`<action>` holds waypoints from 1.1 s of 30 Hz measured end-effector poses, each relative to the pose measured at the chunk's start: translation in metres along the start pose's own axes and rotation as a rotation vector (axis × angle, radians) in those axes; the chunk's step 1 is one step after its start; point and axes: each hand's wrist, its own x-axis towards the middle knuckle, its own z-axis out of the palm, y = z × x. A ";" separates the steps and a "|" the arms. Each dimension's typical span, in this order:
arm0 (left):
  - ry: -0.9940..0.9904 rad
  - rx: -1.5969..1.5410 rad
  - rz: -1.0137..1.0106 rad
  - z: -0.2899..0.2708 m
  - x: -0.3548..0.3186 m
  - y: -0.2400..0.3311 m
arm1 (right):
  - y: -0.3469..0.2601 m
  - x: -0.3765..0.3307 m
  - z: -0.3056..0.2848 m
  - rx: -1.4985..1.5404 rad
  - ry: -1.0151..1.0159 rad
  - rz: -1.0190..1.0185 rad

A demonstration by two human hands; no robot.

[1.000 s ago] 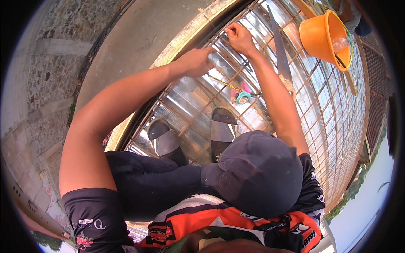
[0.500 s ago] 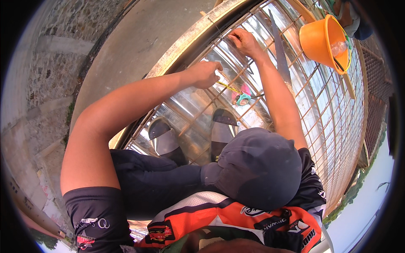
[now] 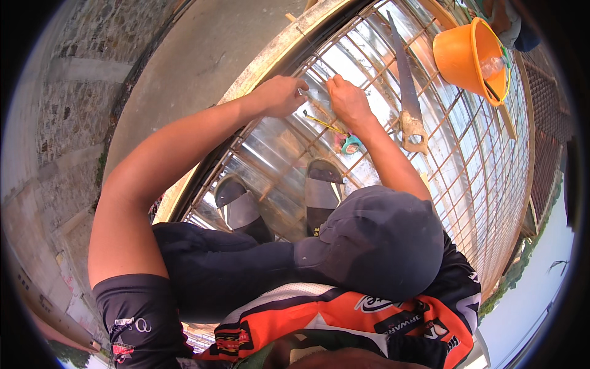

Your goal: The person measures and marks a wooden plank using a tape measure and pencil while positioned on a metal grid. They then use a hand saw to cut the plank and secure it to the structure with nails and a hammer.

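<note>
Over a grid of rusty steel bars (image 3: 344,37), my left hand (image 3: 283,96) has its fingers curled toward the thumb near the timber edge. Anything thin between them is too small to make out. Just to its right, my right hand (image 3: 349,104) is closed, thumb and forefinger together above the bars; what they pinch cannot be seen. Below the hands, a turquoise tape measure (image 3: 351,145) lies on the grid with a short length of yellow tape drawn out. Beside my right forearm rests a handsaw (image 3: 408,83) with a wooden handle.
An orange bucket (image 3: 455,58) holding a clear plastic bottle stands at the right. Shiny metal sheeting lies under the bars. A timber board (image 3: 267,64) edges the grid, with a concrete surface far below. Another person's limb (image 3: 501,18) shows at the far right.
My right hand has come back toward me and to the left, uncovering the saw's handle. My left hand has shifted slightly left and away, its forefinger now bent.
</note>
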 end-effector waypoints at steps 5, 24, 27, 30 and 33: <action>0.119 0.066 0.098 -0.006 0.026 0.012 | 0.003 0.009 0.007 -0.086 -0.063 0.062; 0.357 0.310 -0.130 -0.053 0.059 -0.025 | 0.023 0.055 0.000 0.138 -0.215 0.352; 0.378 0.288 -0.081 -0.052 0.063 -0.029 | 0.023 0.055 0.010 0.152 -0.157 0.377; 0.387 0.312 -0.070 -0.048 0.063 -0.034 | 0.029 0.049 0.014 0.558 -0.146 0.568; 0.325 0.269 -0.114 -0.052 0.066 -0.038 | 0.046 0.052 0.020 1.163 -0.119 0.654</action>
